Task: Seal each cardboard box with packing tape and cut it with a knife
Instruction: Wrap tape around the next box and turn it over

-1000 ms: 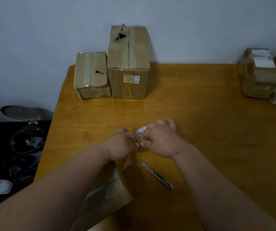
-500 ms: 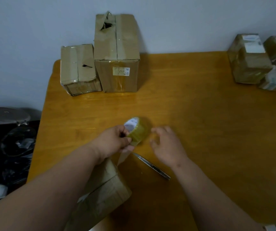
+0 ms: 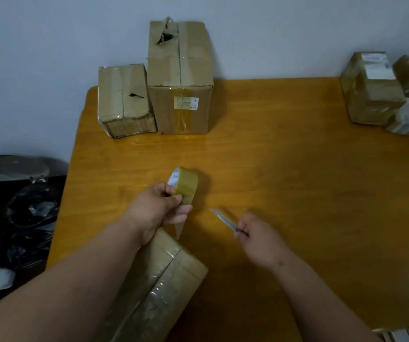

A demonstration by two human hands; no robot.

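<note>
Since a moment ago my right hand has left the tape roll and now pinches the knife, blade aimed toward 10 o'clock. Nearest me at 6 o'clock lies a taped cardboard box under my left forearm, and my left hand grips the roll, a strip trailing to the box. Farther off at 12 o'clock, two sealed boxes stand on the bench.

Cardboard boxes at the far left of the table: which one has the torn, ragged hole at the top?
The taller box, standing right of the shorter box. Its top flap is ripped open near the back; the shorter one shows only a small dark slit.
</note>
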